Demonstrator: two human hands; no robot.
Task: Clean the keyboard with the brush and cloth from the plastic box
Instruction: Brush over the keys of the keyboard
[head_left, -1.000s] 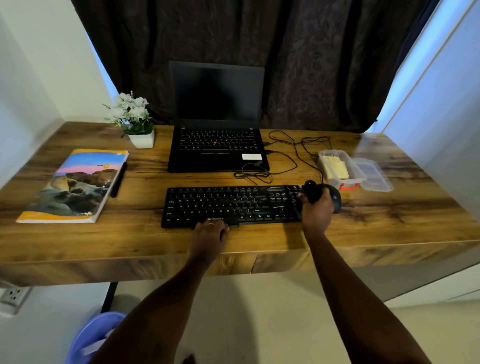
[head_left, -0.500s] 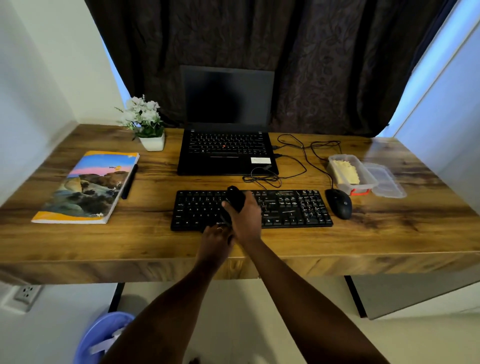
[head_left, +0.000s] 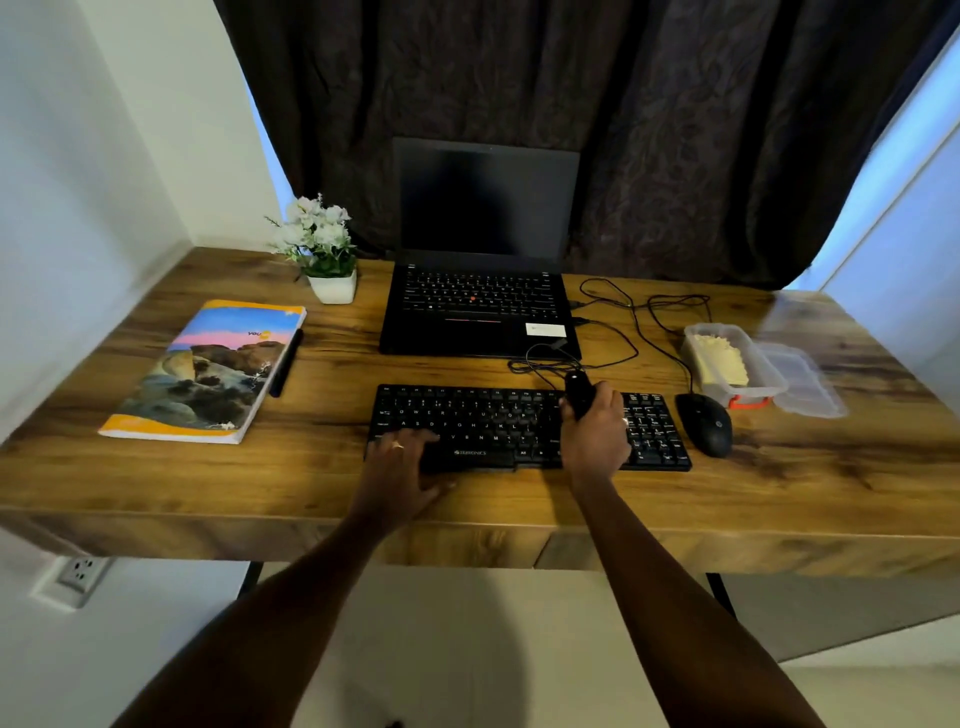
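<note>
Desk carries the keyboard under both hands. Plastic box, cloth inside, sits right of the right hand. Left hand flat, fingers spread, pressing keyboard's near-left edge. Right hand fisted around brush over right-centre keys.

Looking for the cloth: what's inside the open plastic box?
The plastic box holds a pale yellow folded cloth. Anything beneath the cloth is covered. Its lid lies beside it; the brush is in the right hand.
</note>
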